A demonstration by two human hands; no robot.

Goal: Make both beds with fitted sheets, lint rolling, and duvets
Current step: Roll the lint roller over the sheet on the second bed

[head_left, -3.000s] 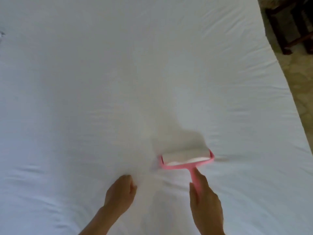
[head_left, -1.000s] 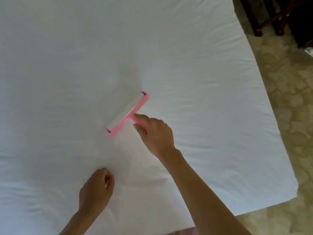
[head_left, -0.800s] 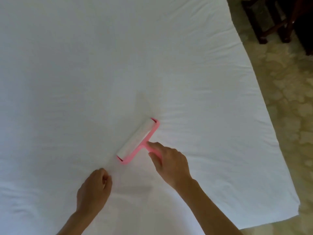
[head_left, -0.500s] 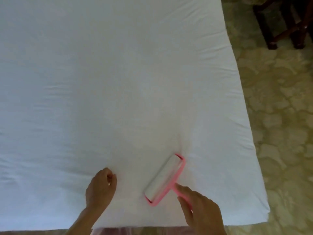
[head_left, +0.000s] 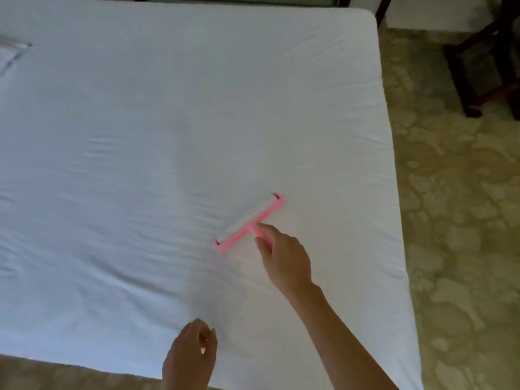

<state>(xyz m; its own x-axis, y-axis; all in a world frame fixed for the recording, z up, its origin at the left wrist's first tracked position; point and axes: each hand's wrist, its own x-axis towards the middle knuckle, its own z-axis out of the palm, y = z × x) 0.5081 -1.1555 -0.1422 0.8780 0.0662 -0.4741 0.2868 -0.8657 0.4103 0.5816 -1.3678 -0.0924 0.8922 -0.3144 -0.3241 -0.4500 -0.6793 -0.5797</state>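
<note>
- Step in hand, as we read it: lint rolling the fitted sheet (head_left: 168,122) on this bed. No duvet is in view.
- Right grip (head_left: 284,260) is curled round the pink handle of the lint roller (head_left: 249,220). The roller head lies just ahead of the grip, flat on the sheet and slanted.
- Left grip (head_left: 190,353) rests on the sheet behind and left of the right grip, near the bed's edge. Its fingers are curled; we cannot tell whether they pinch cloth.
- Next move, we judge: drive the roller away from the grip across unrolled sheet, with even pressure so the creases do not bunch.

A bedroom: white-sheeted bed (head_left: 140,122), patterned carpet (head_left: 450,220), dark wooden chair (head_left: 461,83).
</note>
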